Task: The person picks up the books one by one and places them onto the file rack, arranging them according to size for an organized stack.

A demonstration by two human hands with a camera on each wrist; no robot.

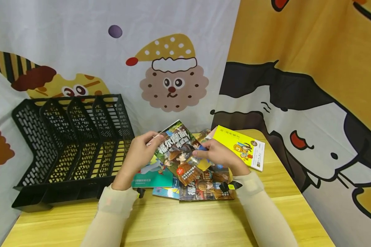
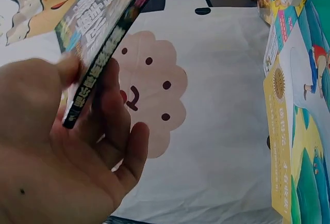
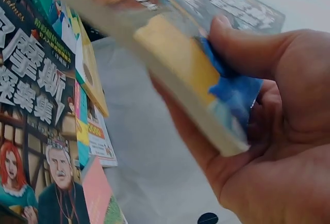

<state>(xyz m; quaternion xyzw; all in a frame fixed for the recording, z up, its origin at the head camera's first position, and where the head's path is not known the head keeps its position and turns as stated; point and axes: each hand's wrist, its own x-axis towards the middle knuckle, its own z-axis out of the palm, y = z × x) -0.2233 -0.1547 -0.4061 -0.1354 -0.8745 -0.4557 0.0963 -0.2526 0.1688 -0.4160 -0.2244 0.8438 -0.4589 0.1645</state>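
Both hands hold one illustrated paperback book (image 1: 179, 154) tilted above a pile of books. My left hand (image 1: 143, 150) pinches its upper left edge; in the left wrist view the thumb lies on the cover and the fingers sit behind the dark spine (image 2: 98, 74). At the opposite edge, my right hand (image 1: 219, 153) grips the book between thumb and fingers, and the right wrist view shows its pale page edges (image 3: 191, 110). Beneath lie another detective-style book (image 1: 204, 190), a teal book (image 1: 154, 179) and a blue-edged book (image 1: 167, 192), partly covered.
A black mesh file rack (image 1: 74, 144) with several upright dividers stands on the left of the wooden table (image 1: 179, 223). A yellow book (image 1: 239, 145) lies to the right of the pile. Behind the table hangs a cartoon-printed curtain (image 1: 173, 20).
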